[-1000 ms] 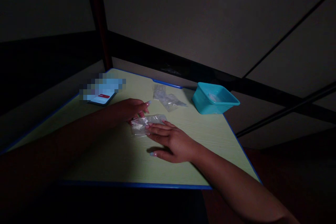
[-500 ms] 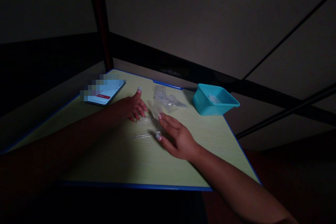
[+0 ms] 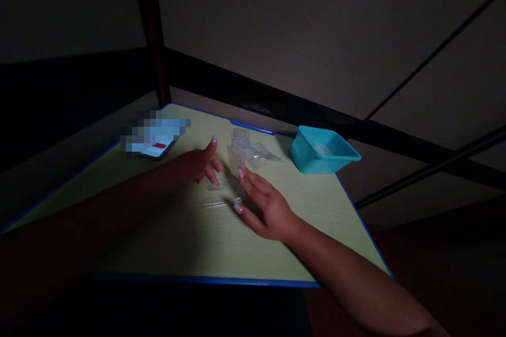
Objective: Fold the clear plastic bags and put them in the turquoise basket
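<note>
A clear plastic bag (image 3: 226, 189) lies flat on the table between my hands. My left hand (image 3: 204, 166) is open, its thumb raised and its fingers spread, with a fingertip on or just over the bag's left part. Across from it, my right hand (image 3: 269, 205) is also open: the fingers stretch over the bag's right side and the thumb stands apart. A thin flap of the plastic rises by the right fingertips; whether they touch it is unclear. Just behind lie crumpled clear plastic bags (image 3: 255, 151).
A turquoise plastic basket (image 3: 316, 160) with something whitish inside stands at the table's right rear edge. A phone (image 3: 158, 148), partly blurred out, lies at the left rear. The pale wood-grain table (image 3: 245, 253) has a blue rim, and a wall panel rises behind it.
My left hand has shifted slightly right, its fingers reaching lower onto the plastic. The raised flap near my right fingertips has changed shape. My right hand has hardly moved.
</note>
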`<state>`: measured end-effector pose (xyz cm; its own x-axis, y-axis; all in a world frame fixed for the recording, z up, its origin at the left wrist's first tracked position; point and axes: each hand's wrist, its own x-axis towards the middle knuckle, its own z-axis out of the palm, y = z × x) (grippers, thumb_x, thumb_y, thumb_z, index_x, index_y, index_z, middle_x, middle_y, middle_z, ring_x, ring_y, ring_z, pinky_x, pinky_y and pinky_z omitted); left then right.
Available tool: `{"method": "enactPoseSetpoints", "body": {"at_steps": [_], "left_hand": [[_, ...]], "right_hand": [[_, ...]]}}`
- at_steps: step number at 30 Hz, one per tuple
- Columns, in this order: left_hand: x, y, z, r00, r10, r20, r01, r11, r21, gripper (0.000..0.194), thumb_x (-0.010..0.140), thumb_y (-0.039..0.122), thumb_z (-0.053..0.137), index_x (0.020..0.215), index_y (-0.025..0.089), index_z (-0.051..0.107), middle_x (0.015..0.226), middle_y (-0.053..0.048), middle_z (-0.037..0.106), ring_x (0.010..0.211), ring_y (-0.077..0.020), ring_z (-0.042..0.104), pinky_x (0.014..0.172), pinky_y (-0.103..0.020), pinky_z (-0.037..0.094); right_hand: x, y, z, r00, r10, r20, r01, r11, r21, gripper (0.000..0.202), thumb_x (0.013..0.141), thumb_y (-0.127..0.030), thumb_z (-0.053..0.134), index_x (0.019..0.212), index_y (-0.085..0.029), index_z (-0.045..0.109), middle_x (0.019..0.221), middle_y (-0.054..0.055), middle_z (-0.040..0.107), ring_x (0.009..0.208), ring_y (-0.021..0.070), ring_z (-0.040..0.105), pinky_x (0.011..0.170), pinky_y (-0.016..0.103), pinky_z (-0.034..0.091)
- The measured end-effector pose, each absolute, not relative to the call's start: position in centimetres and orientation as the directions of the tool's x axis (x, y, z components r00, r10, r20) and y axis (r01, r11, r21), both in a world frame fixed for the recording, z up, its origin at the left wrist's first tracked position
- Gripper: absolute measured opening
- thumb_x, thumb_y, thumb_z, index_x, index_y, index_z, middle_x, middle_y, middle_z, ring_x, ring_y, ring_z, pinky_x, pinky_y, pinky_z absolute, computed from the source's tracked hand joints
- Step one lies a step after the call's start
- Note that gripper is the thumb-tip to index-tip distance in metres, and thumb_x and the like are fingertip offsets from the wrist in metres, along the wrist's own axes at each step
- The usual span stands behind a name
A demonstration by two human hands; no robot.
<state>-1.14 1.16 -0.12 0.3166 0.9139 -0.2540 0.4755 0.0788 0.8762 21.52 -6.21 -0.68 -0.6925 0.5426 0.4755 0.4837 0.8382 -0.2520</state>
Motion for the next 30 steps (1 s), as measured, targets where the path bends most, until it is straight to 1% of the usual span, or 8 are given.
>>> {"method": "enactPoseSetpoints", "body": {"at_steps": [4, 7, 11, 14, 17, 20, 24, 30], "left_hand": [[-1.3, 1.4, -0.2, 0.294, 0.913, -0.281, 0.459, 0.122, 0.88, 0.088, 0.073, 0.086, 0.008, 0.086, 0.016, 0.059, 0.062, -0.008, 0.067, 0.038, -0.014, 0.044, 0.042, -0.027, 0.031], [-1.3, 1.2, -0.1, 0.256, 0.912, -0.319, 0.434, 0.187, 0.881, 0.08, 0.075, 0.084, 0.015, 0.093, 0.017, 0.055, 0.06, -0.005, 0.063, 0.037, -0.0145, 0.049, 0.041, -0.026, 0.033], [-1.1, 0.7, 0.2, 0.276, 0.93, -0.242, 0.545, 0.056, 0.836, 0.058, 0.07, 0.074, 0.047, 0.088, 0.019, 0.054, 0.051, 0.001, 0.055, 0.04, -0.0159, 0.053, 0.042, -0.026, 0.038], [-1.4, 0.4, 0.3, 0.351, 0.911, -0.219, 0.595, -0.035, 0.803, 0.047, 0.064, 0.06, 0.06, 0.087, 0.02, 0.054, 0.051, 0.002, 0.056, 0.044, -0.0162, 0.054, 0.044, -0.026, 0.041], [-1.9, 0.6, 0.1, 0.42, 0.875, -0.24, 0.54, -0.028, 0.841, 0.043, 0.061, 0.049, 0.064, 0.091, 0.021, 0.054, 0.061, 0.001, 0.063, 0.048, -0.0163, 0.058, 0.046, -0.026, 0.043], [-2.5, 1.0, -0.3, 0.455, 0.856, -0.246, 0.502, -0.018, 0.865, 0.04, 0.058, 0.041, 0.066, 0.091, 0.022, 0.055, 0.065, 0.001, 0.064, 0.051, -0.0168, 0.059, 0.047, -0.025, 0.044], [-2.7, 1.2, -0.7, 0.484, 0.852, -0.2, 0.456, -0.05, 0.888, 0.034, 0.058, 0.034, 0.066, 0.088, 0.021, 0.057, 0.065, 0.001, 0.062, 0.053, -0.0157, 0.058, 0.048, -0.024, 0.043], [-2.3, 1.0, -0.7, 0.464, 0.872, -0.158, 0.479, -0.097, 0.873, 0.03, 0.057, 0.033, 0.06, 0.084, 0.02, 0.059, 0.064, 0.001, 0.06, 0.051, -0.0143, 0.054, 0.049, -0.025, 0.042]], "right_hand": [[21.4, -6.0, -0.9, -0.799, 0.534, 0.276, 0.471, 0.842, -0.263, 0.072, 0.091, -0.042, 0.05, 0.15, -0.011, 0.024, 0.152, 0.02, 0.032, 0.143, 0.0258, 0.024, 0.114, 0.047, 0.027], [21.2, -6.1, -0.9, -0.852, 0.515, 0.1, 0.476, 0.838, -0.266, 0.084, 0.089, -0.051, 0.052, 0.152, -0.008, 0.017, 0.155, 0.02, 0.023, 0.146, 0.0264, 0.016, 0.116, 0.049, 0.018], [21.2, -6.3, -0.7, -0.864, 0.503, -0.021, 0.492, 0.837, -0.24, 0.084, 0.088, -0.058, 0.052, 0.153, -0.018, 0.017, 0.158, 0.014, 0.012, 0.147, 0.0258, 0.007, 0.116, 0.054, 0.008], [21.2, -6.5, -0.6, -0.863, 0.503, -0.039, 0.498, 0.837, -0.226, 0.08, 0.087, -0.061, 0.053, 0.152, -0.026, 0.022, 0.16, 0.01, 0.007, 0.147, 0.0268, 0.001, 0.115, 0.055, 0.004], [21.3, -6.4, -0.4, -0.87, 0.493, -0.029, 0.486, 0.843, -0.233, 0.078, 0.086, -0.06, 0.054, 0.151, -0.028, 0.024, 0.16, 0.007, 0.007, 0.147, 0.0271, 0.002, 0.115, 0.056, 0.002], [21.5, -6.3, -0.1, -0.871, 0.49, 0.021, 0.47, 0.846, -0.251, 0.072, 0.089, -0.055, 0.053, 0.15, -0.027, 0.028, 0.159, 0.007, 0.015, 0.147, 0.0263, 0.007, 0.114, 0.058, 0.003], [21.6, -6.0, -0.1, -0.782, 0.608, 0.133, 0.562, 0.782, -0.27, 0.062, 0.095, -0.049, 0.044, 0.148, -0.022, 0.03, 0.156, 0.011, 0.027, 0.146, 0.0229, 0.017, 0.116, 0.054, 0.008], [21.5, -5.9, -0.6, -0.753, 0.658, -0.02, 0.649, 0.736, -0.194, 0.074, 0.094, -0.057, 0.04, 0.153, -0.019, 0.016, 0.159, 0.017, 0.005, 0.146, 0.0309, 0.0, 0.113, 0.06, 0.009]]}}
